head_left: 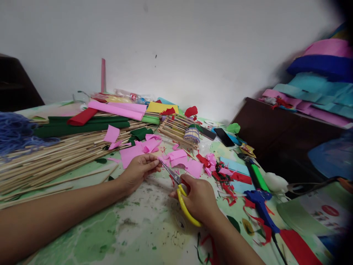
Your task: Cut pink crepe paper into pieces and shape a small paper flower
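My right hand (199,198) is closed around the yellow handles of a pair of scissors (180,191), whose metal blades point up and left. The blade tips meet the fingertips of my left hand (140,168), which is pinched together at the edge of a pink paper sheet (129,154). What the pinch holds is too small to make out. Several pink paper scraps (179,158) lie just beyond the blades. Both hands rest low over the green and white table cover (132,228).
A pile of thin bamboo sticks (55,158) lies left, with green, red and pink paper rolls (91,119) behind. A blue glue gun (259,200), red scraps (228,184) and a phone (224,137) sit right. Blue yarn (16,132) is far left. A dark cabinet (275,129) stands right.
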Action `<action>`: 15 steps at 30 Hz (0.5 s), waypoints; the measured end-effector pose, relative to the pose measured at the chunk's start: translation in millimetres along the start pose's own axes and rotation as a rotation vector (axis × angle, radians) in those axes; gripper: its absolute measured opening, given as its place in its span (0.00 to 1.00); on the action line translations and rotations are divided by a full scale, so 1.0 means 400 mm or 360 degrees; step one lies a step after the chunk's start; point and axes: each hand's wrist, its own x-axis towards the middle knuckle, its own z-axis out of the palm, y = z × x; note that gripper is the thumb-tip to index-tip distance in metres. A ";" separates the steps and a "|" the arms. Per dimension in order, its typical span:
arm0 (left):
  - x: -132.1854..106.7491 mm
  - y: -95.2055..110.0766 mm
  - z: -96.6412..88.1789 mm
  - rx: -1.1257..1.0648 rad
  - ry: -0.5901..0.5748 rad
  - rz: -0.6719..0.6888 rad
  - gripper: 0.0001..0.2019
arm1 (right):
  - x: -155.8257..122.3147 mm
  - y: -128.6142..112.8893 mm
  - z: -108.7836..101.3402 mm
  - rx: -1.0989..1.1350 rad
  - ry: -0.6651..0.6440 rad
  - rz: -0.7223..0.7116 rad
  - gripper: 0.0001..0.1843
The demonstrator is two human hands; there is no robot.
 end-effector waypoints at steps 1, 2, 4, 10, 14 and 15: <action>0.000 0.000 0.000 -0.0001 -0.0001 -0.0001 0.08 | 0.000 0.000 0.000 -0.0005 0.0002 0.0001 0.18; 0.000 0.000 0.000 -0.0002 -0.0001 -0.0003 0.08 | 0.000 0.000 0.000 -0.0011 0.0004 0.0002 0.18; 0.000 0.000 0.000 0.0000 0.0000 -0.0010 0.08 | 0.000 0.001 0.001 -0.0022 0.0006 0.0003 0.18; -0.003 0.002 0.002 0.0007 -0.0022 -0.0019 0.08 | 0.001 0.000 0.000 -0.0017 0.0010 0.0004 0.21; -0.004 0.002 0.005 0.0026 -0.0028 -0.0047 0.08 | 0.000 -0.001 -0.001 -0.0008 0.0008 0.0000 0.22; -0.004 0.002 0.006 0.0029 -0.0029 -0.0049 0.08 | -0.001 -0.001 -0.002 -0.0009 0.0007 0.0000 0.22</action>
